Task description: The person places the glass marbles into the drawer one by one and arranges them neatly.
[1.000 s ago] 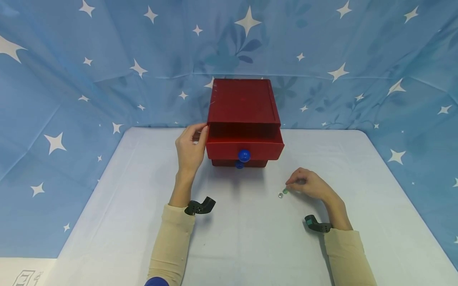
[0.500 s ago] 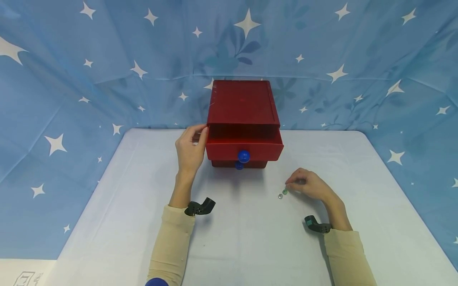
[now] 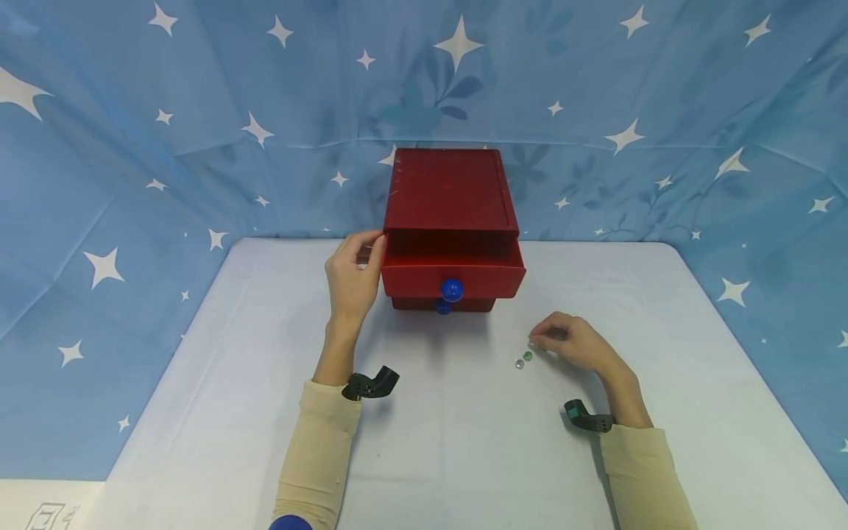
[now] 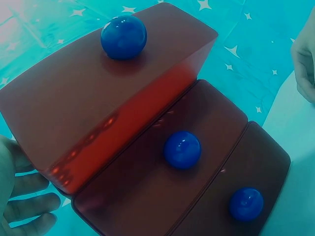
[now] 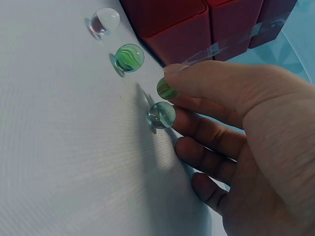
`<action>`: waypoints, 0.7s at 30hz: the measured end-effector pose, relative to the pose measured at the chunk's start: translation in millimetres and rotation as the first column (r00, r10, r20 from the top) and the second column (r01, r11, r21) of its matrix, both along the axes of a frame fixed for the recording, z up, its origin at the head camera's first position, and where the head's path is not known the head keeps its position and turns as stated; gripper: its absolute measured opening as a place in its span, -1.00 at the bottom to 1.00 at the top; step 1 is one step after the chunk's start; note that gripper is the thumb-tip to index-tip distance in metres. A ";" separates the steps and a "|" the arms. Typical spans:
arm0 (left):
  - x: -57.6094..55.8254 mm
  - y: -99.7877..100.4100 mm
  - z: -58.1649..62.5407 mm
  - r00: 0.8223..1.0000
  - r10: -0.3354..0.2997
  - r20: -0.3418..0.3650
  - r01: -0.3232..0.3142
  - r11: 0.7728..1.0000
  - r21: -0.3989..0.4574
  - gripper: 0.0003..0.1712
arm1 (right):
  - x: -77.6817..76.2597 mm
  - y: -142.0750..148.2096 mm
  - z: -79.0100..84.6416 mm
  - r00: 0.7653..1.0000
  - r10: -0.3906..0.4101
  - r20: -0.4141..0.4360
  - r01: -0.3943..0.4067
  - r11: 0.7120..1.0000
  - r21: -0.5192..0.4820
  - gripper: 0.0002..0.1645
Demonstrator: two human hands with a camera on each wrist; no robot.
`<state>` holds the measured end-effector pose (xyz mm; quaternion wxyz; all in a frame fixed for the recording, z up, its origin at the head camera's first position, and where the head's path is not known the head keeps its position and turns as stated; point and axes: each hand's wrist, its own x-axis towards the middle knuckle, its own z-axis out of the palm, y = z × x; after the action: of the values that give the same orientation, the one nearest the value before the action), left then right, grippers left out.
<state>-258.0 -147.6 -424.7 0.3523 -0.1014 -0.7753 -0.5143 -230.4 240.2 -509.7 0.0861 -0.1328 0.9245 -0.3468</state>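
Note:
A red drawer cabinet [image 3: 450, 188] with blue round knobs stands at the back middle, its top drawer [image 3: 424, 281] pulled out. My left hand [image 3: 351, 276] touches the cabinet's left side near the front edge; in the left wrist view its visible fingers [image 4: 34, 206] are loosely extended beside the drawer. To the right, my right hand [image 3: 573, 342] pinches a green-streaked marble [image 5: 167, 89] between thumb and finger, close to the table. A clear, greenish marble [image 5: 162, 115] lies by its other fingers. A green swirled marble [image 5: 129, 58] and a clear marble [image 5: 105, 21] lie farther off.
The lower drawers [image 4: 182, 196] of the cabinet are pushed in. A white cloth-covered table [image 3: 464, 456] lies under everything. Behind it hangs a blue curtain [image 3: 265, 184] with white stars. Printed white material [image 3: 53, 508] shows at the lower left.
The head view shifts slightly. My left hand stays at the cabinet's side, and my right hand stays in almost the same place by the marbles.

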 end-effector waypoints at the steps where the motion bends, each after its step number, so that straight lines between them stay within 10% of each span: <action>1: -0.1 -0.1 -0.1 1.000 0.000 0.000 0.000 1.000 0.000 -0.73 | 0.0 0.0 0.0 1.000 -0.001 0.001 0.001 1.000 -0.001 -0.85; 21: -1.2 -1.0 -0.5 1.000 -0.004 -0.008 0.004 1.000 0.002 -0.74 | -0.2 -0.7 -0.3 1.000 -0.023 0.016 0.022 1.000 0.011 -0.83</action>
<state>-259.2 -148.6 -425.2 0.3542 -0.1047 -0.7733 -0.5153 -230.6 239.5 -510.0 0.0905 -0.1190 0.9270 -0.3439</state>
